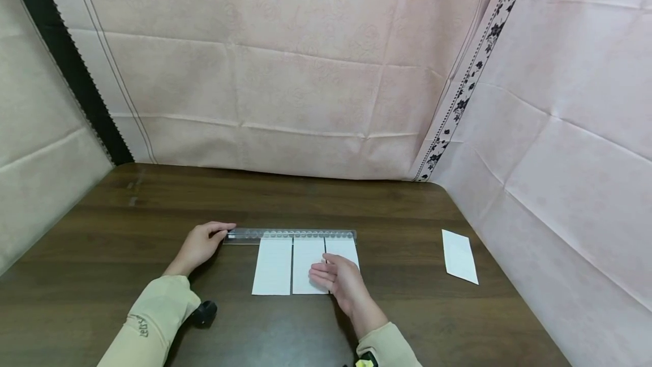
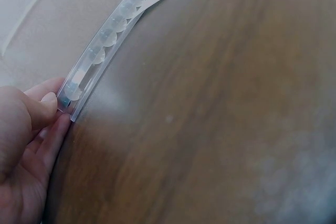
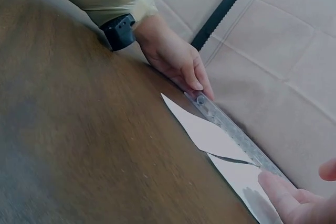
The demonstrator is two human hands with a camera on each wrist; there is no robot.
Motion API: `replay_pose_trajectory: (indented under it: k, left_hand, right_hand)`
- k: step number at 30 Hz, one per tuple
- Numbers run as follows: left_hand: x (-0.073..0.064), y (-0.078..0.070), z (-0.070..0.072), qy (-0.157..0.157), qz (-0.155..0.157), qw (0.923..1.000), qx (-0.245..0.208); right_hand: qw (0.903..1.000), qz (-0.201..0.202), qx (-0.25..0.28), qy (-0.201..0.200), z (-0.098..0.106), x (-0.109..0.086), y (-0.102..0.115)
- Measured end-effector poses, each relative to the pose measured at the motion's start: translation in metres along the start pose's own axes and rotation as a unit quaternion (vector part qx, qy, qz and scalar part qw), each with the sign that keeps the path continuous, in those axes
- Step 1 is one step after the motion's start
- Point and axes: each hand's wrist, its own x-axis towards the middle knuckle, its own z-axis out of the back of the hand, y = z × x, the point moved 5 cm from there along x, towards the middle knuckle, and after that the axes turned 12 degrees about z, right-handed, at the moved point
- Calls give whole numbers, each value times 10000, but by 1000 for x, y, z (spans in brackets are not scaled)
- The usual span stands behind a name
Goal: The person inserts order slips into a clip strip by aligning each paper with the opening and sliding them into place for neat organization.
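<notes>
A long clear plastic strip (image 1: 244, 234) with a row of rounded, half-disc shapes lies crosswise on the table. My left hand (image 1: 200, 244) pinches its left end between thumb and fingers; the left wrist view shows this grip on the strip (image 2: 108, 38) closely. Three white cards, left (image 1: 272, 268), middle (image 1: 305, 259) and right (image 1: 344, 248), lie side by side with narrow gaps, their upper ends showing through the strip. Over the middle and right cards is my right hand (image 1: 346, 285), fingers loosely extended and holding nothing. Whether its fingertips touch a card I cannot tell.
Another white card (image 1: 460, 256) lies apart at the right, near the table's edge. The brown wooden table (image 1: 244, 327) is bounded by hanging pale cloth (image 1: 305, 89) at the back and sides. A black wrist camera (image 1: 205, 314) sits under my left sleeve.
</notes>
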Motion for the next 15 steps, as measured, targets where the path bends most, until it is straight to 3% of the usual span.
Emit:
replay_pose_trajectory:
  k: [6, 15]
  left_hand:
    - [-1, 2, 0, 64, 116, 9999, -29]
    - [-1, 0, 1, -11, 21, 10000, 6]
  right_hand:
    - [9999, -48, -54, -95, 7, 1, 4]
    - [9999, 12, -63, -160, 19, 1, 10]
